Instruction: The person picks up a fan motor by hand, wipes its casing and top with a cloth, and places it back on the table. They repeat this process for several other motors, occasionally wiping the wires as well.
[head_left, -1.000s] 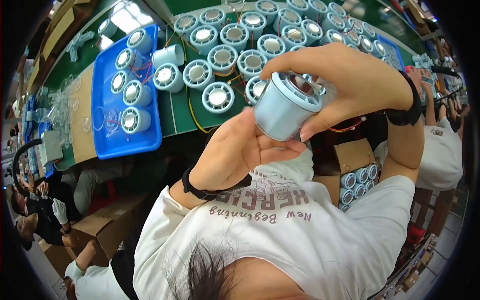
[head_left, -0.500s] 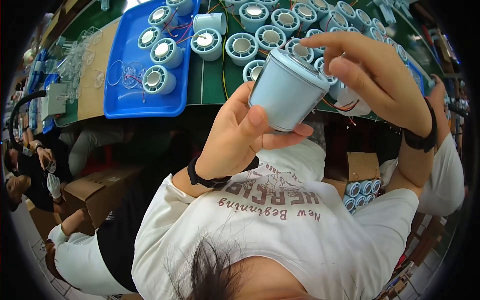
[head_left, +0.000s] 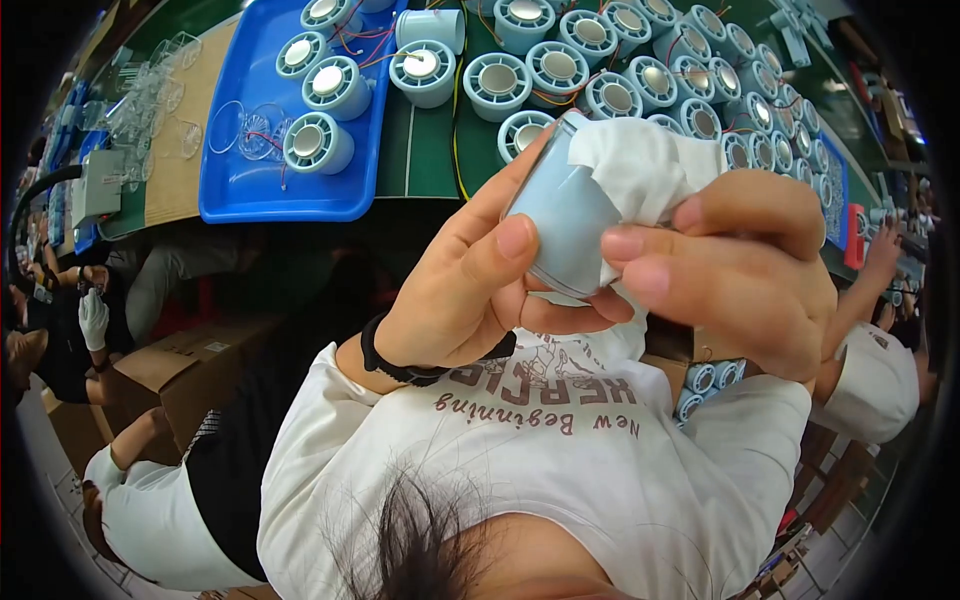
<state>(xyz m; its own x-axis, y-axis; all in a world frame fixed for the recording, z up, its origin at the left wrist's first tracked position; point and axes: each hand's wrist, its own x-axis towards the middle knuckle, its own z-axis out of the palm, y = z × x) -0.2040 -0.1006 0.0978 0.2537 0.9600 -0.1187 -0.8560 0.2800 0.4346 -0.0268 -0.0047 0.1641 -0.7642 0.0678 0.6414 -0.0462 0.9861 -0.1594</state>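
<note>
In front of my chest, my left hand (head_left: 450,275) is wrapped round a light-blue cup-shaped housing (head_left: 562,225), tilted, with a clear rim along its edge. My right hand (head_left: 740,265) pinches a crumpled white cloth (head_left: 650,165) and presses it against the housing's right side. The cloth and fingers hide that side and part of the top. Beyond my hands, several similar light-blue units (head_left: 557,68) with round silver centres and thin wires stand on the green table (head_left: 408,165).
A blue tray (head_left: 228,192) at the left holds more units and clear plastic rings. Clear plastic parts (head_left: 140,110) lie heaped farther left, near a grey box (head_left: 98,188) with a black cable. Cardboard boxes (head_left: 170,355) stand below. Other people sit at both sides.
My right hand, previously raised with a finger extended near the housing's top, now presses the white cloth on its side. My left hand keeps its hold on the housing.
</note>
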